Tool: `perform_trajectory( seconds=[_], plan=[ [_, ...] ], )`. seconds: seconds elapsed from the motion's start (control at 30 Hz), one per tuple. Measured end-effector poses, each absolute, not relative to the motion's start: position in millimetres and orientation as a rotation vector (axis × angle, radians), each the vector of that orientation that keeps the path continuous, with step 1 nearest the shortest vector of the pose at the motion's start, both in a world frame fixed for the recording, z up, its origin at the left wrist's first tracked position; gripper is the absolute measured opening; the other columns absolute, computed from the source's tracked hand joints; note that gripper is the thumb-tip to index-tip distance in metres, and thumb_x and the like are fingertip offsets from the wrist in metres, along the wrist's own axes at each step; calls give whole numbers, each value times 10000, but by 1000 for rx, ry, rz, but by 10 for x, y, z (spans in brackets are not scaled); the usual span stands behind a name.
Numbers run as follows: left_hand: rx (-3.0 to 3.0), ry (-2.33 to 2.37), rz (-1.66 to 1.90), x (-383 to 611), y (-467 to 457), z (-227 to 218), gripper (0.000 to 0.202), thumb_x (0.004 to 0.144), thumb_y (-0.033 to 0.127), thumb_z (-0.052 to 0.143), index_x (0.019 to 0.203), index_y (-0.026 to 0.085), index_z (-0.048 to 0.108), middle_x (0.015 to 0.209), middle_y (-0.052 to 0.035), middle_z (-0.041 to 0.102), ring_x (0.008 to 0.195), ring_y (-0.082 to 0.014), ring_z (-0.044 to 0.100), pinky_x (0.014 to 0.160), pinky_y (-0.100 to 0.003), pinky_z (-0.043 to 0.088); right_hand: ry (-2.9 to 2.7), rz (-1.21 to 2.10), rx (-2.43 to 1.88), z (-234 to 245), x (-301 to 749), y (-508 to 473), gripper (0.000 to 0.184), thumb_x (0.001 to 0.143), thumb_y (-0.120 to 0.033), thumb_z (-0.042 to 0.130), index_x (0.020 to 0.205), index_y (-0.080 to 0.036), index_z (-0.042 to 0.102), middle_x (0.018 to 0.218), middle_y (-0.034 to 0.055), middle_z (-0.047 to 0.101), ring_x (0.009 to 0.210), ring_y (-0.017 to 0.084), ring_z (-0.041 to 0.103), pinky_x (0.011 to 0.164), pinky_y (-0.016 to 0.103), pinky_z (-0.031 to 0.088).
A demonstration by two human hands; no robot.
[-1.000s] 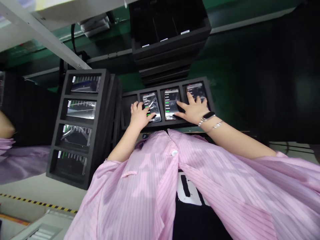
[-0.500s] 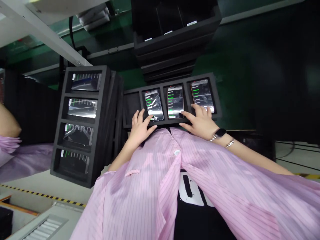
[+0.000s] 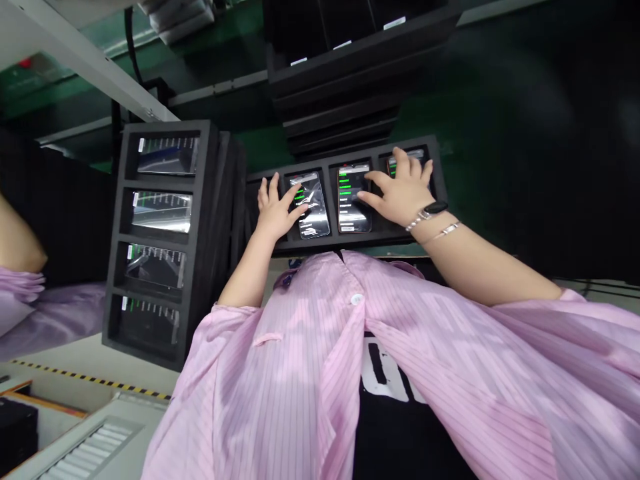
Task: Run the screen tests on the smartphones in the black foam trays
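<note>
A black foam tray [image 3: 330, 241] lies in front of me, with three lit smartphones in its compartments. My left hand [image 3: 276, 215] has its fingers spread at the left phone [image 3: 313, 208], thumb and index finger over its screen; the compartment under the other fingers is mostly covered. My right hand [image 3: 404, 190], fingers spread, lies over the right phone [image 3: 393, 165] and hides most of it. Its thumb and index finger reach to the right edge of the middle phone [image 3: 353, 207]. Whether the fingertips press on the screens I cannot tell. Lines of green and white text show on the screens.
On the left stands a stack of black foam trays [image 3: 200, 200], the top one holding several phones. Behind the front tray rises another stack of black trays [image 3: 340, 87]. At the far left is another person's arm [image 3: 20, 243] in a pink sleeve.
Both hands have moved forward, away from my body, over the phones. The right hand now covers most of the right phone. The view has shifted slightly.
</note>
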State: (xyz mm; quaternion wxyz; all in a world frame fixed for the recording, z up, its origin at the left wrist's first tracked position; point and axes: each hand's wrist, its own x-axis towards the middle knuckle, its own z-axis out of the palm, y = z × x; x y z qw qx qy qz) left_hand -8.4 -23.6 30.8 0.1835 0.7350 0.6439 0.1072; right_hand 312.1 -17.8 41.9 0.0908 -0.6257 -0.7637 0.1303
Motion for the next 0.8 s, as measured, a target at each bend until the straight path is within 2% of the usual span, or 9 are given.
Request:
perform_trajectory(
  seconds=[0.1,0.2,0.3,0.4,0.53,0.7,0.8],
  plan=[
    [2135,1748,472,-120,-496,408,798,914,808,544,1557,335,523,1751,-106,253,1633,-430,111,1293,-663,192,-2304,299,-1650,589,3108,-426,621,1005,-657,490,1461,-246,582,1724,166,266,1533,518,238,1185,819,118],
    [2157,1724,500,-45,-765,423,836,934,816,489,1573,278,487,1705,-144,340,1609,-402,212,1299,-605,231,-2346,339,-1513,602,3043,-661,631,1015,-607,478,1521,-233,501,1665,164,398,1543,464,274,1230,772,100],
    [2121,1786,413,73,-901,324,809,969,762,489,1574,224,468,1656,-172,418,1569,-381,311,1282,-563,289,-2357,418,-1463,411,2947,-788,665,1017,-581,463,1557,-194,453,1613,183,472,1534,436,319,1243,749,115],
    [2107,1869,306,155,-919,241,764,997,681,517,1580,191,456,1652,-175,435,1536,-365,374,1263,-525,329,-2366,454,-1462,202,2872,-834,688,1013,-559,465,1568,-154,447,1605,207,480,1539,425,327,1260,714,148],
    [2116,1892,261,190,-882,259,734,1003,645,529,1588,207,455,1660,-151,445,1499,-364,425,1240,-524,350,-2395,439,-1463,126,2846,-835,699,1008,-534,481,1583,-141,435,1641,212,435,1550,419,314,1268,700,160],
    [2112,1920,258,195,-839,292,746,1001,628,535,1605,202,439,1659,-154,447,1489,-377,429,1234,-545,351,-2421,432,-1466,184,2818,-802,723,1024,-575,463,1573,-104,454,1646,228,425,1542,412,323,1275,677,174],
    [2107,1934,238,196,-829,290,714,997,616,550,1583,216,478,1654,-143,455,1496,-391,415,1239,-565,346,-2437,414,-1478,185,2796,-792,710,1034,-580,445,1549,-94,489,1611,220,475,1536,400,333,1285,663,169]
  ],
)
